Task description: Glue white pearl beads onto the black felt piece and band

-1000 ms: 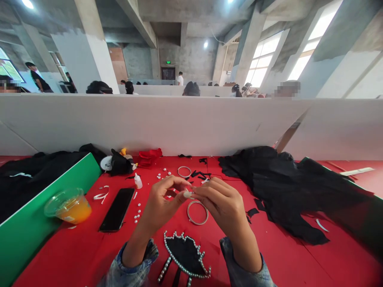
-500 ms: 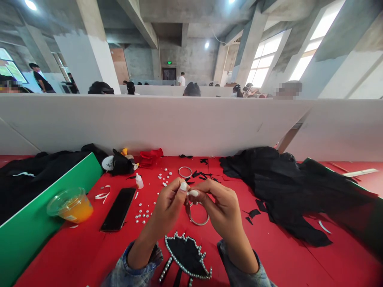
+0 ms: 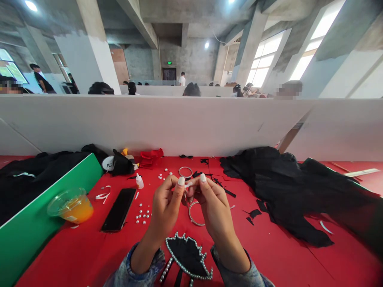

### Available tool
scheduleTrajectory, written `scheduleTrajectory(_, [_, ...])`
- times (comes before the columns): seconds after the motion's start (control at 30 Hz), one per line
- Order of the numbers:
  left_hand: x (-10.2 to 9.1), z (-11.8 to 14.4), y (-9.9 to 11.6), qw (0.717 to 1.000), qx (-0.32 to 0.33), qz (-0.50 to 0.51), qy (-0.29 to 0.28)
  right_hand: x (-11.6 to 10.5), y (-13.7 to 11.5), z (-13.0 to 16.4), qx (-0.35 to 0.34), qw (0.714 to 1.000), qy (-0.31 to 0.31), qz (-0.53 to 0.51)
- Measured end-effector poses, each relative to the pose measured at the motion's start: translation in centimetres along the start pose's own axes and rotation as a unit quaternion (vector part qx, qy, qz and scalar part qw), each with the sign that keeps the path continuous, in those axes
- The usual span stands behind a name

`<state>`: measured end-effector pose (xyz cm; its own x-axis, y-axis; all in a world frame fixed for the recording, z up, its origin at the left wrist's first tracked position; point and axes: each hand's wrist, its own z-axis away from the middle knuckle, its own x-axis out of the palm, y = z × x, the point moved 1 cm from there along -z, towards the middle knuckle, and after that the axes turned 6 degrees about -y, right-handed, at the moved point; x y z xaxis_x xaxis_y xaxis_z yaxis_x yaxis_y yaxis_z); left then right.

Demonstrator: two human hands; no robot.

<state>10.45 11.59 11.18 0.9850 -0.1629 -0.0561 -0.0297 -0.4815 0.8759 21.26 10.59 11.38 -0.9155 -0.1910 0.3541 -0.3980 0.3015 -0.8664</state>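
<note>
Both hands meet above the red table, thumbs up and fingertips pinched around a small white piece (image 3: 188, 184), too small to name surely. My left hand (image 3: 168, 201) grips its left side and my right hand (image 3: 214, 205) its right. Behind the fingers lies a pale ring (image 3: 196, 218), partly hidden by my right hand. Nearer to me, between the forearms, rests a black cloth shape (image 3: 186, 253) edged with silvery beads, with beaded strips below it. White pearl beads (image 3: 144, 216) are scattered left of my left hand.
A phone (image 3: 119, 210), a small white bottle (image 3: 139, 181) and a clear cup (image 3: 73, 205) with orange contents stand on the left by a green divider (image 3: 50, 199). Black fabric (image 3: 278, 183) covers the right side. Another ring (image 3: 185, 172) and black scraps lie behind; a white partition (image 3: 179, 123) closes the back.
My right hand has turned and shifted slightly left, its thumb now pointing up. The white piece between the fingertips shows more. A long black strip has come into sight behind the right hand.
</note>
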Motion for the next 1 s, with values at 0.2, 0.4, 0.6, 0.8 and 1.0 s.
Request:
scheduleTrajectory(0.2, [-0.9, -0.1, 0.2, 0.996, 0.009, -0.086, -0.013, -1.4, -0.8, -0.1, -0.051, 0.989, -0.064, 0.124])
scheduleTrajectory(0.4, [-1.3, -0.1, 0.5, 0.984, 0.024, -0.163, -0.064, -1.1, -1.3, 0.0, -0.084, 0.952, -0.048, 0.289])
scheduleTrajectory(0.6, [-1.3, 0.0, 0.4, 0.961, 0.079, -0.264, -0.037, -0.9, -1.4, 0.1, -0.043, 0.947, -0.019, 0.316])
scheduleTrajectory(0.8, [-1.4, -0.4, -0.2, 0.952, 0.125, -0.274, 0.059, -0.6, -0.9, 0.0, 0.008, 0.963, -0.002, 0.268])
scheduleTrajectory(1.0, [-1.6, -0.2, 0.7, 0.905, 0.251, -0.341, 0.042, -0.5, -0.8, 0.1, -0.025, 0.954, 0.06, 0.292])
